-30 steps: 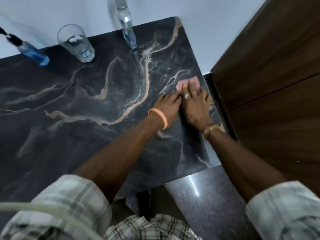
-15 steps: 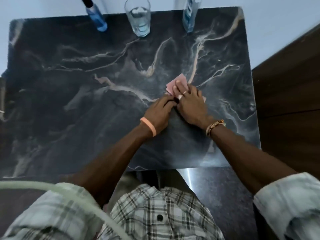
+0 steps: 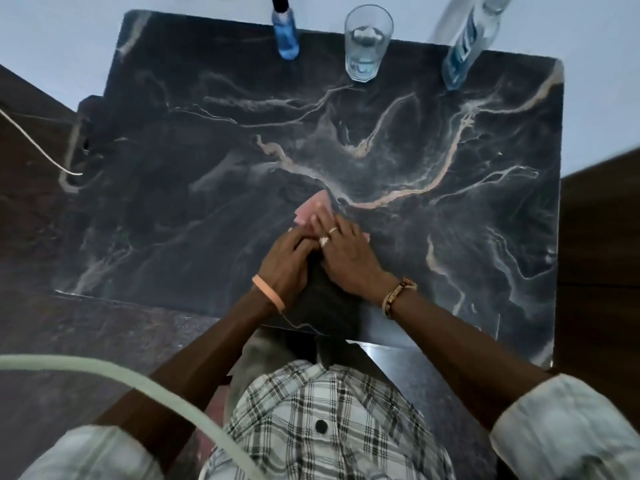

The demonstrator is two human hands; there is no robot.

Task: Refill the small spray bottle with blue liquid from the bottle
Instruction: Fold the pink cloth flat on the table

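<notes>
Dark marble table [image 3: 450,237]: spray bottle [image 3: 285,38], glass [image 3: 365,46] and tall bottle [image 3: 464,53] along the far edge; pink cloth [image 3: 313,209] at the centre.

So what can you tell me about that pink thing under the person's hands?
The pink cloth looks like a small, flat, soft piece, lying on the dark marble table near its middle. Only a pointed corner and a sliver of edge show. The right hand presses flat on it; the left hand touches alongside. Most of it is hidden.
</notes>
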